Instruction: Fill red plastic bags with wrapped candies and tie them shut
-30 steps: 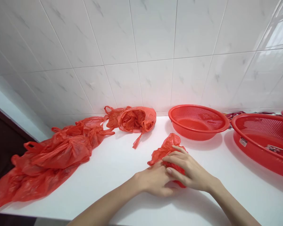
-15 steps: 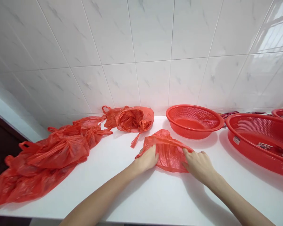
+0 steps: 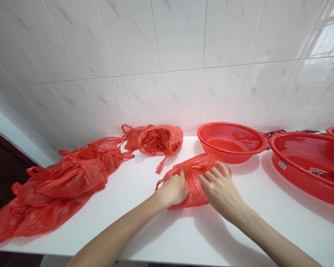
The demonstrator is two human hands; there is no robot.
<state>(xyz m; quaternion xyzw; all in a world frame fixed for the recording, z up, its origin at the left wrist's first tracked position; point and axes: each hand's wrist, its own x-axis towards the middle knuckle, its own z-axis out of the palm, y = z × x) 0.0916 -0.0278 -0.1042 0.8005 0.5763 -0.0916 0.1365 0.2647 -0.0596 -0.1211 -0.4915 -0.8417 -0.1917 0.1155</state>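
A thin red plastic bag lies crumpled on the white table, between both hands. My left hand grips its left side, thumb and fingers closed on the plastic near a handle loop. Over the bag's right side is my right hand, palm down, with its fingers apart and bent, touching the plastic. The undersides of both hands are hidden.
Heaped red bags cover the table's left side. A bundled red bag lies by the tiled wall. Behind my right hand stands a red mesh basket, with a larger red basket holding small items farther right.
My right hand has shifted left and up, and its fingers have spread from their grip. The bag has bunched up and its opening is narrower. My left hand has barely moved.
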